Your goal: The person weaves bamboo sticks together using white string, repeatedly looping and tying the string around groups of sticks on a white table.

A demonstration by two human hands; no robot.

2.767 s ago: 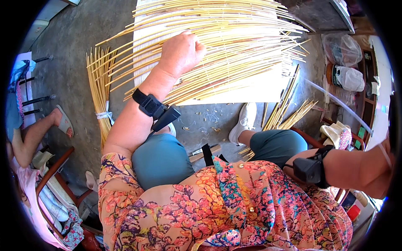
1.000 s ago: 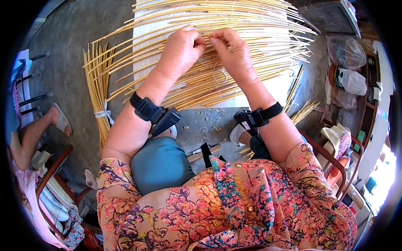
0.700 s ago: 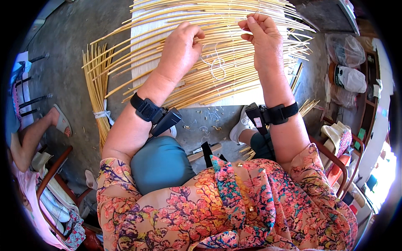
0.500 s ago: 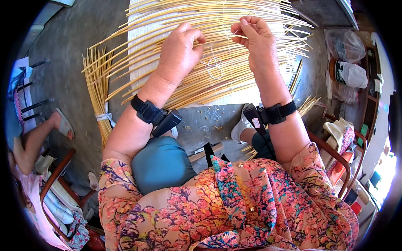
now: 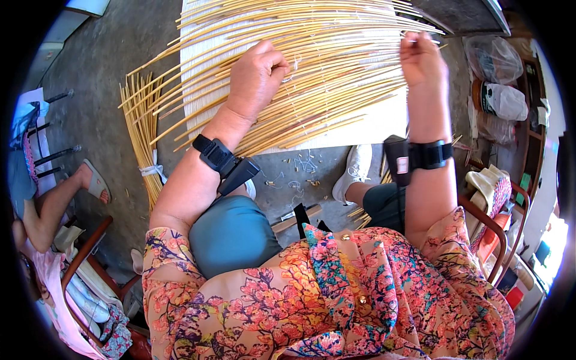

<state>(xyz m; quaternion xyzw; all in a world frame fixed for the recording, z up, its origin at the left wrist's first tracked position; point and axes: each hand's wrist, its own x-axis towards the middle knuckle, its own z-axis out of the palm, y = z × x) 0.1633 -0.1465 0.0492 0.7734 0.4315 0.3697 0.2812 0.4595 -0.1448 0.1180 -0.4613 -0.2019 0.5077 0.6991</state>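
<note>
A fan of long yellow bamboo strips point(image 5: 336, 72) lies across a white mat point(image 5: 384, 120) on the floor in front of me. My left hand point(image 5: 255, 75) rests fingers-down on the strips, pressing them where a thin white thread point(image 5: 297, 63) crosses them. My right hand point(image 5: 420, 57) is raised at the strips' right ends, fingertips pinched, apparently on that thread, which is too fine to follow. Both wrists carry black strapped devices.
A tied bundle of bamboo strips point(image 5: 141, 138) lies on the grey floor at left. Another person's leg and sandalled foot point(image 5: 84, 186) are at far left beside a wooden chair point(image 5: 84, 258). Plastic bags point(image 5: 498, 78) and shelves stand at right. My white shoe point(image 5: 354, 171) is near the mat's edge.
My right hand has moved from beside the left hand out to the right ends of the strips, pulling away. The left hand stays pressed on the strips.
</note>
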